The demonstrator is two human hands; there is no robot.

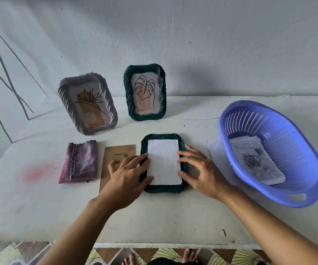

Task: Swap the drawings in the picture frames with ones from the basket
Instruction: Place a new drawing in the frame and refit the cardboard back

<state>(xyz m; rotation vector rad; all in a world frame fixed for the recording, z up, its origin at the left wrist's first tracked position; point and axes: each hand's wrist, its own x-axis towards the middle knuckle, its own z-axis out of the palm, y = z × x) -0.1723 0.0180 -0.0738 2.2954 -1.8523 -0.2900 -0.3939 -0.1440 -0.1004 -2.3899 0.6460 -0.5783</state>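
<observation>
On the table | white sheet in face-down green frame | left hand, right hand uncurled, pressing it

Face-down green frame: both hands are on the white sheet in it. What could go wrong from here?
The white sheet could crease or sit crooked in the face-down green frame if the left hand and right hand press unevenly. The brown backing board, partly under the left hand, might get shoved toward the cloth.
</observation>
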